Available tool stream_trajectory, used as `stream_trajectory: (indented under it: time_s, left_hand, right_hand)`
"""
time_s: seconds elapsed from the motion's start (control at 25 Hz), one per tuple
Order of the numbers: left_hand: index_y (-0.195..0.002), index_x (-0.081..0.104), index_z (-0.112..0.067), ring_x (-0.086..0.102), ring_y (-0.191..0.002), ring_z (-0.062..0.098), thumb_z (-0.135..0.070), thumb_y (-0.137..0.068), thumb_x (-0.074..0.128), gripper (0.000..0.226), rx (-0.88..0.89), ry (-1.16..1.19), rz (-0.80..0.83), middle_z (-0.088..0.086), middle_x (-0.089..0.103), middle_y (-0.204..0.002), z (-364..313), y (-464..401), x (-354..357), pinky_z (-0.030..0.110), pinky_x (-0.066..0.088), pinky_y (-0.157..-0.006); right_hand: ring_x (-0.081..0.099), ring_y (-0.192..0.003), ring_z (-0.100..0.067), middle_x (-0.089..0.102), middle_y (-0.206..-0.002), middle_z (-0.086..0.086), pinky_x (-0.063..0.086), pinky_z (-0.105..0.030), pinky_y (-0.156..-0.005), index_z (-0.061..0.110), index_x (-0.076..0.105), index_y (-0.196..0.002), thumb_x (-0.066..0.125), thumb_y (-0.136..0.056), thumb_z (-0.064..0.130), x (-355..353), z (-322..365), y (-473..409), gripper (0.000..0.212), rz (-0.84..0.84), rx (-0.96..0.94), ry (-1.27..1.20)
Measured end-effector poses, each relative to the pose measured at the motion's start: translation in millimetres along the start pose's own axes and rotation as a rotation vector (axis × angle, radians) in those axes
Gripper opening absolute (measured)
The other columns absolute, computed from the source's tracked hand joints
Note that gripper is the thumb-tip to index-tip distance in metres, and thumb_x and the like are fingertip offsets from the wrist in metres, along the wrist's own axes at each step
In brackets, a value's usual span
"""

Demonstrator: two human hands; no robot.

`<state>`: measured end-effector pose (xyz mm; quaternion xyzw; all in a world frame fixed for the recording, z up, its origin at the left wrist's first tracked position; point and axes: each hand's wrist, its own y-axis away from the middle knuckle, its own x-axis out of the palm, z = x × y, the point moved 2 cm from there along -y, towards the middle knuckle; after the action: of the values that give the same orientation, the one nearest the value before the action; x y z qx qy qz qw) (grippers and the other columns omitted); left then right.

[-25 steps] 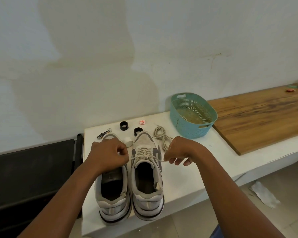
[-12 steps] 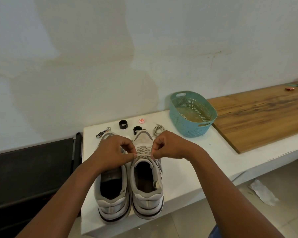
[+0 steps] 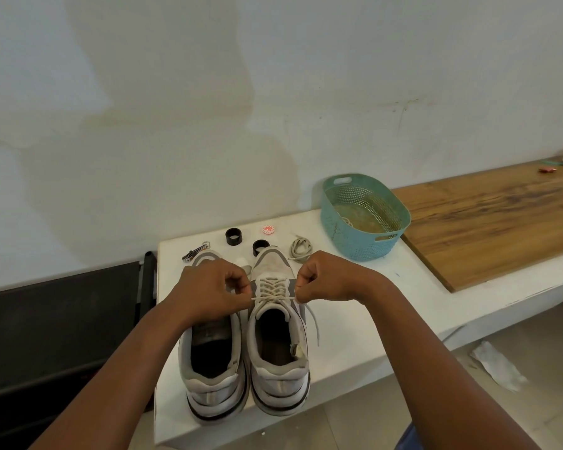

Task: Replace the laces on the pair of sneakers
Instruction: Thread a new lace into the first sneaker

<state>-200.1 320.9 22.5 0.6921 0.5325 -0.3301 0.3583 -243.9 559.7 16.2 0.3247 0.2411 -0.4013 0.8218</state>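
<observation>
The laced right sneaker [image 3: 277,323] stands beside the unlaced left sneaker [image 3: 213,362] at the near edge of the white table [image 3: 348,306]. Its lace [image 3: 273,298] runs taut between the left hand [image 3: 213,287] and right hand [image 3: 325,277], each pinching one end. Behind lie a spare lace [image 3: 301,246] and a teal basket [image 3: 364,216].

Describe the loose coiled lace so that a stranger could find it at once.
Start at the teal basket on the white table. Just left of its base, behind the right hand, lies the coiled lace. Its neighbours, two black rings and a red-and-white cap, are rigid; it alone is soft grey cord.
</observation>
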Motion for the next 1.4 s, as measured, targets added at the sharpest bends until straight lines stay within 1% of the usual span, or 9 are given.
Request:
stream_trajectory:
  time_s: [0.2,0.36,0.48,0.6,0.72,0.84,0.96,1.2,1.4]
  left_hand:
    - [-0.073,0.071,-0.037,0.066,-0.082,0.002,-0.04,-0.069,0.065,0.009,-0.032,-0.042,-0.038,-0.024,0.071,-0.079,4,0,-2,0.038,0.054,-0.089]
    - [-0.083,0.077,-0.043,0.069,-0.082,0.0,-0.046,-0.074,0.074,0.01,0.018,0.087,0.039,-0.024,0.073,-0.08,5,-2,2,0.038,0.058,-0.086]
    - [-0.079,0.079,-0.037,0.07,-0.08,0.001,-0.037,-0.083,0.081,0.005,0.055,0.135,0.056,-0.022,0.074,-0.078,5,-3,6,0.039,0.06,-0.084]
    - [-0.072,0.077,-0.026,0.071,-0.078,0.01,-0.037,-0.087,0.078,0.018,0.017,0.219,0.067,-0.013,0.075,-0.077,5,-4,8,0.045,0.06,-0.084]
    - [-0.067,0.078,-0.025,0.07,-0.074,0.023,-0.045,-0.087,0.078,0.029,-0.008,0.374,-0.011,0.002,0.075,-0.073,1,-5,8,0.046,0.057,-0.082]
    - [-0.077,0.084,-0.018,0.075,-0.086,0.014,-0.03,-0.086,0.081,0.015,-0.051,0.663,-0.069,0.004,0.079,-0.082,-9,-3,12,0.036,0.054,-0.092]
    - [-0.091,0.084,-0.008,0.076,-0.1,0.018,-0.013,-0.082,0.082,0.01,-0.076,0.847,-0.052,0.008,0.08,-0.094,-14,-3,19,0.041,0.051,-0.107]
    - [-0.083,0.085,-0.015,0.076,-0.094,0.018,-0.015,-0.08,0.085,0.003,-0.163,0.774,-0.122,0.004,0.08,-0.085,-6,-6,25,0.045,0.053,-0.105]
    - [-0.087,0.085,-0.013,0.076,-0.093,0.023,-0.011,-0.079,0.085,0.008,-0.171,0.769,-0.089,0.006,0.08,-0.086,-5,-4,23,0.045,0.055,-0.103]
  right_hand:
    - [0.059,-0.069,-0.015,0.075,-0.085,-0.016,0.047,-0.029,-0.061,0.005,0.077,-0.081,0.076,-0.08,0.011,-6,-6,3,0.006,0.013,0.05,-0.03]
    - [0.059,-0.07,-0.008,0.076,-0.08,-0.002,0.048,-0.026,-0.063,0.008,0.078,-0.093,0.073,-0.083,0.007,-4,-1,5,0.011,0.085,0.054,-0.05]
    - [0.059,-0.075,-0.009,0.074,-0.08,-0.001,0.048,-0.027,-0.067,0.01,0.081,-0.092,0.076,-0.089,0.017,-3,-1,6,0.009,0.125,0.038,-0.086]
    - [0.061,-0.081,-0.008,0.078,-0.088,-0.003,0.047,-0.028,-0.073,0.006,0.081,-0.092,0.076,-0.091,0.029,-3,1,6,0.023,0.073,0.055,-0.275]
    - [0.067,-0.088,-0.015,0.079,-0.099,-0.013,0.046,-0.03,-0.076,-0.002,0.079,-0.095,0.078,-0.09,0.023,1,7,3,0.025,0.027,0.06,-0.543]
    - [0.07,-0.089,-0.02,0.078,-0.102,-0.017,0.047,-0.03,-0.075,-0.003,0.078,-0.101,0.078,-0.088,0.017,8,11,-1,0.023,0.053,0.096,-0.686]
    - [0.067,-0.089,-0.025,0.076,-0.105,-0.023,0.044,-0.028,-0.067,-0.004,0.076,-0.107,0.077,-0.087,0.014,10,10,-1,0.026,0.054,0.176,-0.709]
    - [0.071,-0.074,-0.018,0.079,-0.088,-0.009,0.043,-0.027,-0.061,0.01,0.079,-0.098,0.086,-0.082,0.027,19,12,-4,0.025,-0.027,0.275,-0.727]
    - [0.069,-0.072,-0.015,0.079,-0.091,-0.01,0.043,-0.024,-0.055,0.009,0.081,-0.102,0.084,-0.081,0.006,20,12,-5,0.021,-0.007,0.265,-0.708]
